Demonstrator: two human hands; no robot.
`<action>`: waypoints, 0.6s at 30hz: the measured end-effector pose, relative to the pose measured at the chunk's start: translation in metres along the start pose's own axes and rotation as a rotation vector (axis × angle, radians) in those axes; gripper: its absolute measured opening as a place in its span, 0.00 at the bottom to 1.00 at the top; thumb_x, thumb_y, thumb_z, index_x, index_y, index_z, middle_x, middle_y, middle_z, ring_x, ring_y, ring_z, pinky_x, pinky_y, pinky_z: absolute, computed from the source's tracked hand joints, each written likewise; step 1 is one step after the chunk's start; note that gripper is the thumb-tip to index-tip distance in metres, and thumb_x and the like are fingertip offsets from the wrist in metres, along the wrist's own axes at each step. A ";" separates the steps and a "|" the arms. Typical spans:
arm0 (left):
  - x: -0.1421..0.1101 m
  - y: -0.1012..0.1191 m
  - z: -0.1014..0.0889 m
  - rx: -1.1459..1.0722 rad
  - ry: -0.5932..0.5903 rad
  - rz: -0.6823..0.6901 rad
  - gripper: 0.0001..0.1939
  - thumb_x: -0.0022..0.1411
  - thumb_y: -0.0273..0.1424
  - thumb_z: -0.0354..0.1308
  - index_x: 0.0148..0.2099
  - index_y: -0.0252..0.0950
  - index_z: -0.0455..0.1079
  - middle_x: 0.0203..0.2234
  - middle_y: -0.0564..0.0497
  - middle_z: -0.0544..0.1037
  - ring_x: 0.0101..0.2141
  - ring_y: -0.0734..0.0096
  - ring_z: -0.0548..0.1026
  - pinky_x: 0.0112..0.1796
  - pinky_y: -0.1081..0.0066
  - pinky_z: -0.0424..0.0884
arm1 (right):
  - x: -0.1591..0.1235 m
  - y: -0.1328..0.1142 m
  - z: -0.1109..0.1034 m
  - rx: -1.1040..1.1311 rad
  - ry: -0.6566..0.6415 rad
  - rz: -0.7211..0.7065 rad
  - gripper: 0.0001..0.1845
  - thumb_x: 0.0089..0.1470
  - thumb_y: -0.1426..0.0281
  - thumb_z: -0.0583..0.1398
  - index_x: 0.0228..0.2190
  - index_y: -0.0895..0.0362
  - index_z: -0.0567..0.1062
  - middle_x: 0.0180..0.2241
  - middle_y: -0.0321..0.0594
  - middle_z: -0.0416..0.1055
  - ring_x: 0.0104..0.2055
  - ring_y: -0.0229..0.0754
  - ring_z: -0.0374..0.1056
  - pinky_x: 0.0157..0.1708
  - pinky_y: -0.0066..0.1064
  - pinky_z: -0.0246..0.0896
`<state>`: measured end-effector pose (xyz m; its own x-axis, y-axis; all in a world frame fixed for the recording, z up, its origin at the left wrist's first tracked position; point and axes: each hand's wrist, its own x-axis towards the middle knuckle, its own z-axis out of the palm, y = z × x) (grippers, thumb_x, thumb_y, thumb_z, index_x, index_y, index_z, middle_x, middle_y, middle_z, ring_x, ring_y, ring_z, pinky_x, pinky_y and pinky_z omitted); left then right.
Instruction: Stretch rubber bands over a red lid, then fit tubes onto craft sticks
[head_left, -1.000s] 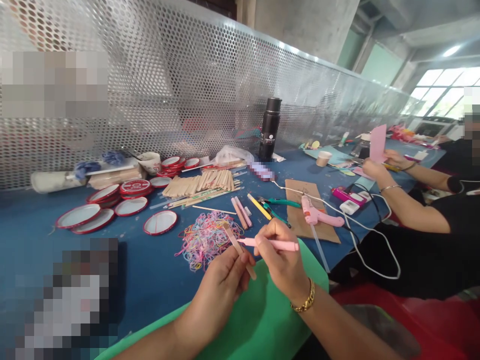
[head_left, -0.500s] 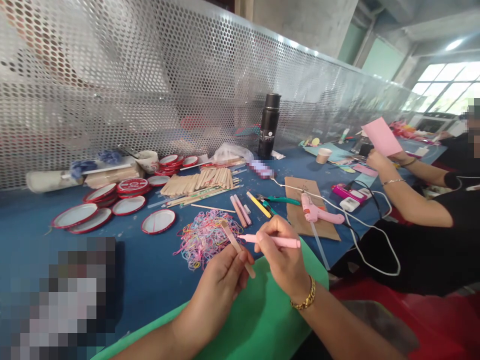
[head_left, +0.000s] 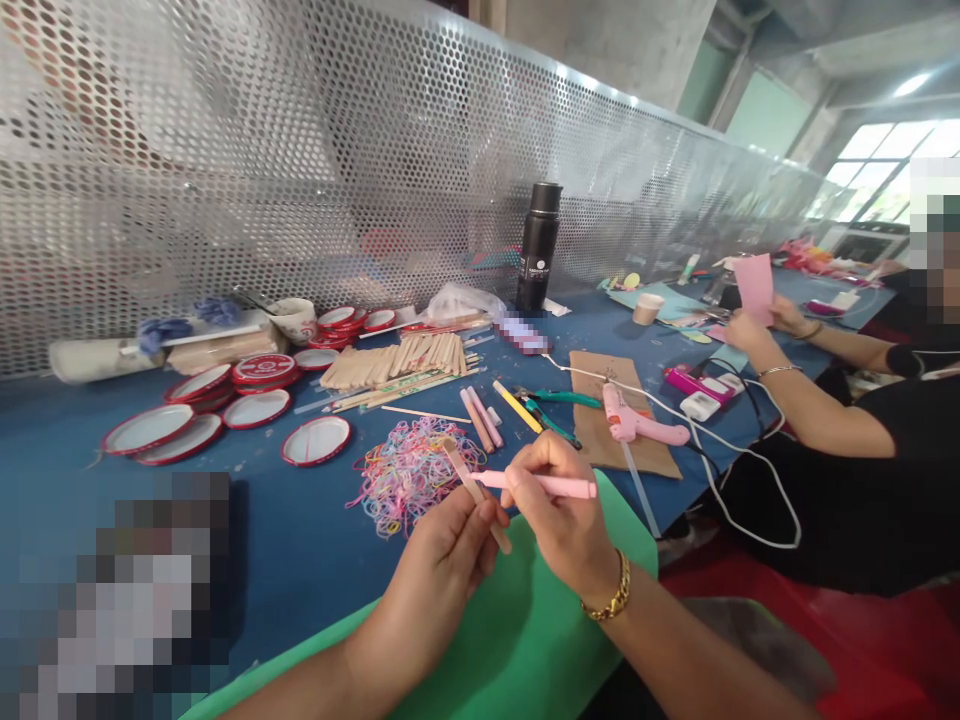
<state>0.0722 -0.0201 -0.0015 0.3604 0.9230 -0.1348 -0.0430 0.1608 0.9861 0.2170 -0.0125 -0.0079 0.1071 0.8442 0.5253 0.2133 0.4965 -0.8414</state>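
Pinched between the thumb and fingers of my left hand (head_left: 454, 555) is a flat wooden craft stick (head_left: 463, 468), tilted, its upper end pinkish. My right hand (head_left: 559, 510) grips a pink marker (head_left: 555, 484) like a pen, its tip at the stick's face. Just beyond the stick lies a tangled heap of colourful rubber bands (head_left: 401, 480). A green sheet (head_left: 517, 640) spreads under both hands. Behind my right hand are a yellow marker (head_left: 517, 408) and some pastel markers (head_left: 480, 420).
Red-rimmed lids (head_left: 316, 441) and a pile of craft sticks (head_left: 397, 360) lie at the left and back. A black bottle (head_left: 538, 250) stands by the perforated metal screen. A pink glue gun (head_left: 637, 425) rests on cardboard (head_left: 600, 440). At right, a co-worker's hands hold pink paper (head_left: 754, 288).
The pink marker's tip has shifted slightly left, onto the craft stick. My left hand keeps its hold. The co-worker's pink paper swung out flat and is upright again.
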 end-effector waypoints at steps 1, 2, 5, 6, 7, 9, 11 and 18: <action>0.000 0.000 0.000 0.003 -0.003 -0.001 0.29 0.56 0.61 0.59 0.30 0.38 0.66 0.18 0.60 0.61 0.19 0.77 0.55 0.20 0.75 0.50 | 0.000 0.000 0.000 0.003 -0.021 -0.002 0.12 0.62 0.69 0.58 0.25 0.54 0.70 0.23 0.34 0.70 0.26 0.38 0.69 0.32 0.32 0.65; 0.000 0.000 0.000 0.006 -0.005 -0.001 0.29 0.57 0.60 0.59 0.30 0.38 0.66 0.18 0.60 0.61 0.19 0.77 0.55 0.20 0.75 0.50 | 0.000 0.000 0.000 0.001 -0.033 -0.001 0.11 0.62 0.69 0.58 0.26 0.54 0.70 0.23 0.34 0.70 0.26 0.38 0.69 0.31 0.32 0.65; 0.000 0.002 0.001 0.010 -0.003 0.007 0.28 0.57 0.60 0.60 0.30 0.38 0.66 0.18 0.60 0.62 0.19 0.77 0.56 0.19 0.75 0.50 | 0.001 0.000 0.000 -0.024 0.004 0.003 0.12 0.62 0.69 0.59 0.25 0.54 0.70 0.23 0.34 0.70 0.27 0.39 0.69 0.32 0.32 0.65; 0.000 0.002 0.002 0.011 -0.001 0.007 0.28 0.57 0.60 0.59 0.31 0.38 0.66 0.18 0.60 0.63 0.19 0.77 0.56 0.19 0.75 0.51 | 0.001 0.000 -0.001 -0.034 0.032 0.002 0.12 0.62 0.68 0.59 0.25 0.54 0.70 0.23 0.34 0.70 0.27 0.39 0.69 0.32 0.32 0.64; 0.000 0.003 0.002 0.013 0.001 0.007 0.28 0.57 0.60 0.59 0.31 0.38 0.67 0.18 0.60 0.63 0.19 0.77 0.56 0.19 0.75 0.51 | 0.000 0.000 -0.001 -0.041 0.055 0.001 0.12 0.62 0.68 0.59 0.25 0.54 0.69 0.23 0.34 0.70 0.28 0.39 0.69 0.32 0.32 0.64; 0.000 0.003 0.003 0.023 0.006 0.004 0.28 0.57 0.60 0.59 0.31 0.38 0.67 0.18 0.60 0.63 0.19 0.77 0.56 0.19 0.75 0.51 | 0.000 0.000 -0.001 -0.026 0.053 0.000 0.13 0.61 0.68 0.59 0.24 0.54 0.69 0.23 0.34 0.70 0.28 0.39 0.69 0.32 0.31 0.64; 0.000 0.002 0.002 0.036 0.011 0.003 0.29 0.57 0.60 0.59 0.30 0.38 0.66 0.17 0.60 0.63 0.19 0.77 0.56 0.19 0.75 0.51 | 0.000 0.000 0.000 0.000 0.005 0.003 0.12 0.61 0.68 0.59 0.25 0.54 0.69 0.23 0.34 0.70 0.26 0.38 0.69 0.30 0.31 0.64; 0.000 0.001 0.001 0.069 0.016 0.008 0.28 0.58 0.60 0.57 0.31 0.38 0.66 0.17 0.59 0.63 0.18 0.77 0.56 0.19 0.75 0.51 | 0.000 0.000 -0.001 -0.042 0.047 -0.009 0.12 0.62 0.69 0.59 0.25 0.54 0.70 0.23 0.33 0.70 0.27 0.38 0.69 0.31 0.30 0.64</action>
<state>0.0733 -0.0206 -0.0007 0.3454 0.9296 -0.1284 0.0187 0.1300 0.9913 0.2177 -0.0122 -0.0080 0.1504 0.8286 0.5392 0.2549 0.4945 -0.8310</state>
